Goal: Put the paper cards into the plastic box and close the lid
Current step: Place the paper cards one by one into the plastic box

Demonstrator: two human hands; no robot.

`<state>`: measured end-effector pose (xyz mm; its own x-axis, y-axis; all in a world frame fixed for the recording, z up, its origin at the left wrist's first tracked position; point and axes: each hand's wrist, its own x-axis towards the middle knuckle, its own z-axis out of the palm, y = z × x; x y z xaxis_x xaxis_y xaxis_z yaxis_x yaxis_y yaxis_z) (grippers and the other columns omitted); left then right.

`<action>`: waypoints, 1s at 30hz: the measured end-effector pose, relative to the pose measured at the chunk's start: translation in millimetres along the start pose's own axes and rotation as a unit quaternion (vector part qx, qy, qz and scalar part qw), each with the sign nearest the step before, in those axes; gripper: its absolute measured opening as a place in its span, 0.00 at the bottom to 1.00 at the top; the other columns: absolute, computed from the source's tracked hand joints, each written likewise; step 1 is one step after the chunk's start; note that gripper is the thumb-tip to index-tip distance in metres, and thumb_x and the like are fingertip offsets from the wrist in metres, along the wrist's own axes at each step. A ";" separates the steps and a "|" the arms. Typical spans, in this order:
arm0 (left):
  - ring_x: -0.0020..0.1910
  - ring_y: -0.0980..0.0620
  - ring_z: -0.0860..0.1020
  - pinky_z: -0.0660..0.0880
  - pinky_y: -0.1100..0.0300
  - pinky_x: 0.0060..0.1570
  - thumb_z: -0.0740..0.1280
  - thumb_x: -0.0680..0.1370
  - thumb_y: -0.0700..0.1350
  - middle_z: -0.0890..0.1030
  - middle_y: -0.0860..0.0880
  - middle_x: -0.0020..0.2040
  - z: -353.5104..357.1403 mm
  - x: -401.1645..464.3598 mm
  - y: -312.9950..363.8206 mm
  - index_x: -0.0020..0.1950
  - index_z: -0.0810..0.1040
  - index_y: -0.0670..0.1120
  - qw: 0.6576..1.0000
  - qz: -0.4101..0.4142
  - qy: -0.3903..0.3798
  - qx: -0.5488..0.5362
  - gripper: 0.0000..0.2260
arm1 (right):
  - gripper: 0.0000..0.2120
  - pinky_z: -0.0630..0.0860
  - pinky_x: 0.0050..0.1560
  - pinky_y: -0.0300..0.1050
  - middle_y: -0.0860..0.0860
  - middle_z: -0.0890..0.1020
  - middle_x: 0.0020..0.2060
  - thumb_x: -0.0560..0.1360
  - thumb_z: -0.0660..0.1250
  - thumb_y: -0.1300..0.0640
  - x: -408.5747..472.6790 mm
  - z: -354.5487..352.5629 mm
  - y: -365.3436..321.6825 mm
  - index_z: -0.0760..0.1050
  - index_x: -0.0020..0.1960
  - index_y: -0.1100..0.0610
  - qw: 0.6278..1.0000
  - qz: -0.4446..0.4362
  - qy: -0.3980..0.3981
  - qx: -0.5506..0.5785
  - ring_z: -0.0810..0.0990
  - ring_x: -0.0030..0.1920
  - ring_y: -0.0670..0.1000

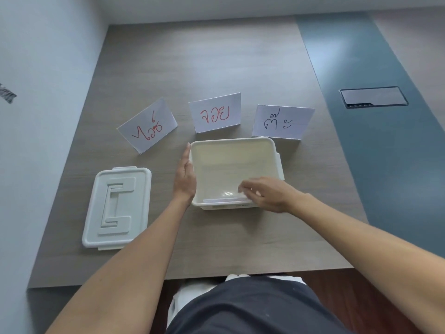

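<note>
Head view, single frame.

Item 1: plastic box (277,150), cream-white, open, upright on the grey wood-grain desk (228,68) in front of the person. One flat white paper card (225,200) lies inside against the near wall.

Item 2: lid (116,207), same cream-white plastic, lying flat on the desk to the left of the box and apart from it, moulded top side up.

Item 3: three folded paper cards standing like tents in a row just beyond the box. Left card (147,125), red handwriting, turned at an angle. Middle card (215,112), red handwriting. Right card (283,121), dark handwriting, close behind the box's far right corner.

Item 4: left hand (185,175), flat and open, fingers straight and together, palm against the left outer wall of the box, steadying it rather than gripping.

Item 5: right hand (267,192), reaching over the near right corner into the box, fingers (243,189) loosely curled at the edge of the card inside; whether they pinch it or have let go cannot be told.

Item 6: dark flat panel (374,97) set in the blue strip on the right, well apart from the work.

Progress, as judged: early. One card appears to be in; three stand outside; lid not yet fitted.
</note>
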<state>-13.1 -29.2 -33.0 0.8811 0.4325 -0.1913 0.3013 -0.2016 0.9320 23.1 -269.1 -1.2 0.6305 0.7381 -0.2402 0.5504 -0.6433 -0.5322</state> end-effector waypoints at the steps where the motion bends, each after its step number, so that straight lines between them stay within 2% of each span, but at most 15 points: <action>1: 0.72 0.69 0.58 0.53 0.84 0.62 0.48 0.83 0.41 0.62 0.61 0.77 0.6 0.4 -0.2 0.78 0.61 0.55 1.000 -0.003 -0.001 -0.003 0.24 | 0.11 0.73 0.43 0.45 0.49 0.83 0.51 0.81 0.58 0.51 6.0 -8.5 5.1 0.77 0.55 0.52 0.999 0.002 0.043 0.014 0.77 0.42 0.50; 3: 0.74 0.67 0.59 0.53 0.86 0.60 0.49 0.83 0.41 0.62 0.61 0.77 0.6 -0.6 -0.8 0.78 0.62 0.54 1.000 -0.002 0.001 -0.007 0.24 | 0.10 0.78 0.44 0.50 0.50 0.84 0.47 0.81 0.59 0.53 21.5 -28.7 18.0 0.78 0.52 0.54 0.986 0.016 0.163 0.023 0.79 0.39 0.53; 5: 0.75 0.66 0.58 0.54 0.81 0.65 0.49 0.83 0.41 0.62 0.61 0.77 0.6 0.5 0.6 0.78 0.61 0.55 1.000 0.000 0.000 -0.009 0.24 | 0.11 0.78 0.44 0.53 0.52 0.84 0.45 0.81 0.59 0.54 43.0 -54.6 34.8 0.79 0.50 0.57 0.963 0.047 0.262 0.032 0.79 0.38 0.54; 7: 0.75 0.67 0.58 0.53 0.74 0.69 0.49 0.83 0.41 0.61 0.62 0.78 0.8 1.5 1.0 0.79 0.61 0.55 1.000 0.000 -0.001 -0.007 0.24 | 0.13 0.77 0.45 0.53 0.54 0.83 0.45 0.81 0.59 0.53 64.2 -79.6 54.9 0.79 0.49 0.59 0.947 0.087 0.305 0.048 0.79 0.41 0.55; 8: 0.74 0.68 0.58 0.53 0.73 0.69 0.48 0.83 0.41 0.61 0.62 0.78 1.0 1.6 0.3 0.79 0.61 0.55 1.000 -0.001 -0.001 -0.004 0.24 | 0.13 0.77 0.47 0.54 0.55 0.82 0.47 0.81 0.59 0.53 74.0 -90.4 66.9 0.79 0.50 0.60 0.943 0.106 0.312 0.048 0.80 0.45 0.57; 11: 0.72 0.72 0.57 0.52 0.83 0.65 0.48 0.83 0.41 0.60 0.63 0.77 0.5 2.4 -0.7 0.79 0.60 0.55 1.000 0.002 -0.005 0.006 0.24 | 0.14 0.71 0.62 0.54 0.59 0.77 0.60 0.80 0.63 0.54 95.8 -116.1 107.4 0.78 0.61 0.60 0.945 0.155 0.286 -0.023 0.76 0.61 0.61; 13: 0.72 0.73 0.57 0.51 0.85 0.63 0.48 0.84 0.41 0.60 0.63 0.78 1.0 3.4 -2.2 0.79 0.61 0.55 1.000 0.000 -0.006 0.011 0.24 | 0.23 0.63 0.69 0.54 0.60 0.71 0.69 0.79 0.65 0.51 102.1 -125.6 134.6 0.71 0.71 0.58 0.949 0.215 0.215 -0.087 0.69 0.69 0.62; 15: 0.72 0.73 0.57 0.51 0.85 0.63 0.48 0.84 0.41 0.60 0.63 0.78 1.5 4.4 -3.6 0.79 0.61 0.55 1.000 -0.001 -0.001 0.017 0.24 | 0.28 0.59 0.70 0.55 0.61 0.67 0.72 0.79 0.65 0.49 103.1 -126.7 154.2 0.63 0.76 0.57 0.947 0.271 0.130 -0.115 0.66 0.72 0.62; 17: 0.73 0.71 0.57 0.51 0.85 0.63 0.48 0.84 0.41 0.60 0.62 0.77 1.3 5.1 -4.2 0.79 0.61 0.55 1.000 0.001 -0.002 0.016 0.23 | 0.25 0.59 0.69 0.55 0.61 0.71 0.69 0.80 0.62 0.51 100.6 -121.8 164.1 0.64 0.75 0.57 0.943 0.286 0.102 -0.138 0.68 0.69 0.62; 19: 0.73 0.71 0.57 0.51 0.85 0.64 0.48 0.84 0.41 0.61 0.63 0.77 1.5 6.4 -5.9 0.79 0.60 0.56 1.000 0.001 -0.002 0.016 0.23 | 0.17 0.60 0.65 0.53 0.61 0.77 0.62 0.79 0.59 0.61 100.5 -118.0 165.7 0.70 0.68 0.58 0.942 0.276 0.130 -0.138 0.74 0.63 0.61; 21: 0.74 0.70 0.57 0.51 0.85 0.64 0.48 0.84 0.42 0.60 0.63 0.77 1.2 6.7 -7.7 0.79 0.60 0.57 1.000 0.005 0.000 0.020 0.23 | 0.17 0.64 0.62 0.52 0.60 0.81 0.57 0.76 0.55 0.68 101.0 -117.0 163.2 0.73 0.61 0.58 0.942 0.275 0.149 -0.124 0.78 0.58 0.61; 24: 0.75 0.69 0.56 0.51 0.82 0.66 0.48 0.84 0.42 0.60 0.63 0.78 2.7 5.6 -9.0 0.79 0.60 0.57 1.000 0.003 -0.005 0.017 0.24 | 0.17 0.72 0.56 0.52 0.58 0.81 0.58 0.78 0.56 0.65 97.9 -117.9 156.5 0.76 0.61 0.52 0.947 0.281 0.136 -0.077 0.78 0.58 0.63; 27: 0.75 0.68 0.56 0.51 0.74 0.70 0.48 0.84 0.42 0.59 0.62 0.78 2.4 5.7 -8.2 0.79 0.59 0.56 1.000 0.009 -0.003 0.017 0.23 | 0.17 0.76 0.52 0.52 0.56 0.83 0.56 0.76 0.57 0.65 94.1 -122.8 139.5 0.78 0.58 0.51 0.952 0.252 0.162 -0.068 0.78 0.55 0.64; 30: 0.73 0.70 0.56 0.50 0.82 0.66 0.48 0.84 0.41 0.59 0.61 0.78 1.3 5.5 -7.4 0.79 0.59 0.54 1.000 0.010 -0.009 0.013 0.23 | 0.15 0.76 0.49 0.53 0.57 0.84 0.53 0.77 0.58 0.64 85.3 -130.5 113.0 0.79 0.57 0.54 0.955 0.191 0.209 -0.090 0.80 0.51 0.65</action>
<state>-10.0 -26.5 -41.4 0.8936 0.4123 -0.1776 0.2920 -0.2333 0.9275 210.5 -305.4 24.1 0.9467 0.3212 -0.0237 0.2980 -0.9017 -0.3132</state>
